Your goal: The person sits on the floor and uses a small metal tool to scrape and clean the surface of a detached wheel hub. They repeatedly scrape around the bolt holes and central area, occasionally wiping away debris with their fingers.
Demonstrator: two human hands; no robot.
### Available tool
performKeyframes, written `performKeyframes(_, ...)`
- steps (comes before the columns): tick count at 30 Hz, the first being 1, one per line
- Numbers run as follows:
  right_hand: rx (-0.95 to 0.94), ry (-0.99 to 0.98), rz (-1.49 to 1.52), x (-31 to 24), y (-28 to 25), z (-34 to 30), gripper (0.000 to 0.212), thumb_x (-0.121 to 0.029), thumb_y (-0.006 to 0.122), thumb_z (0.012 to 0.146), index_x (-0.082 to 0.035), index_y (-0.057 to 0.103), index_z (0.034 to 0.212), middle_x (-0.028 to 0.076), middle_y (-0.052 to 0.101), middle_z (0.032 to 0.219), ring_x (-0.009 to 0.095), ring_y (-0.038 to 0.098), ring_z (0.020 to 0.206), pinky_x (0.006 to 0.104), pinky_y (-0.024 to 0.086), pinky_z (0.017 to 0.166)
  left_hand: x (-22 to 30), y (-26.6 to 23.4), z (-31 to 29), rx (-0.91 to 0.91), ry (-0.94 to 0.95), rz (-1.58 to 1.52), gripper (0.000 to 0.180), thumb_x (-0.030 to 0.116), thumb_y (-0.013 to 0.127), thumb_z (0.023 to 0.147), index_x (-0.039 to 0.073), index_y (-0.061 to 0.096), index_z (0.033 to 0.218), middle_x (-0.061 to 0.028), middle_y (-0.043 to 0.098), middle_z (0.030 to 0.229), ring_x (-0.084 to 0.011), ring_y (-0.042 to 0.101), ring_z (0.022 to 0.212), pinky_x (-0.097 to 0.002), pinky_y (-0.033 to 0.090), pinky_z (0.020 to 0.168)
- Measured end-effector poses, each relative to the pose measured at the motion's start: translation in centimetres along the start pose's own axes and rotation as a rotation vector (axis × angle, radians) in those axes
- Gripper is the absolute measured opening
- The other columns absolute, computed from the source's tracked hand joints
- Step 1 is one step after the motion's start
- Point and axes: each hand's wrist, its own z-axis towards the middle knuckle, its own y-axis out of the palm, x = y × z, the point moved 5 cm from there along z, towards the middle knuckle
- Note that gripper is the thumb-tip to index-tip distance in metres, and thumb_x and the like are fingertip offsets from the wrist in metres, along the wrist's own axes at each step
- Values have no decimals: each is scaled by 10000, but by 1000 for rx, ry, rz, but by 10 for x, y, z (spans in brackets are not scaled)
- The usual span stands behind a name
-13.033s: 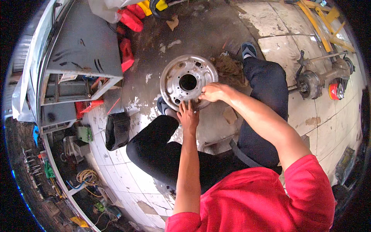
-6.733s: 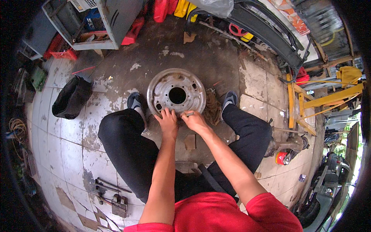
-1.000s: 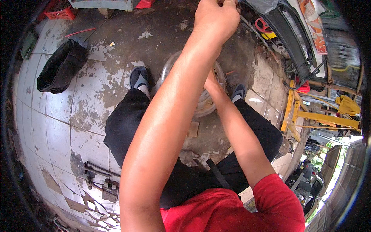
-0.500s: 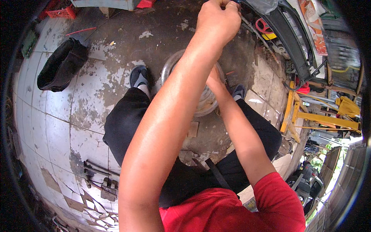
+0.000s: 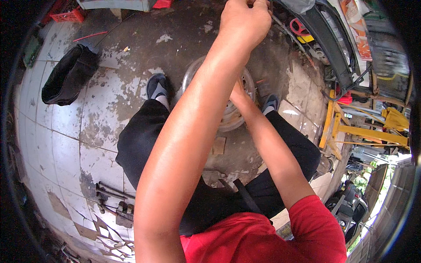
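My left hand [image 5: 245,22] is raised at the top edge of the view with its fingers curled closed. What it grips, if anything, is cut off by the picture's edge. Below it, a round metal wheel rim [image 5: 190,79] lies on the floor between my feet, partly covered by my left forearm. My right hand [image 5: 237,90] reaches down over the rim, behind the left forearm. Only its wrist side shows, so its fingers and anything in them are hidden.
A black open bag-like container [image 5: 70,74] stands on the tiles at the left. Dark metal parts [image 5: 116,201] lie lower left. A black curved panel [image 5: 337,48] leans at the upper right, above a yellow metal frame [image 5: 368,135]. A red crate [image 5: 68,15] sits far left.
My right wrist has shifted slightly left and down over the rim. The left hand stays closed at the top, a little further left in the picture.
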Motion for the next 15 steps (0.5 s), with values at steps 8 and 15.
performKeyframes(8, 105, 119, 109, 9, -6, -1, 257, -28, 500, 884, -87, 662, 1073, 162, 681, 1011, 260, 705, 793, 376, 514, 800, 0, 6, 6, -2, -7, -2, 299, 241, 517, 938, -12, 652, 1022, -91, 696, 838, -153, 642, 763, -288, 489, 703)
performKeyframes(15, 156, 207, 212, 12, -16, 1, 262, 2, 480, 906, -57, 651, 1096, 133, 676, 1078, 225, 710, 785, 342, 520, 763, -5, 6, 12, 7, 2, 44, 293, 230, 506, 944, -15, 651, 1013, -85, 694, 835, -151, 640, 761, -288, 490, 703)
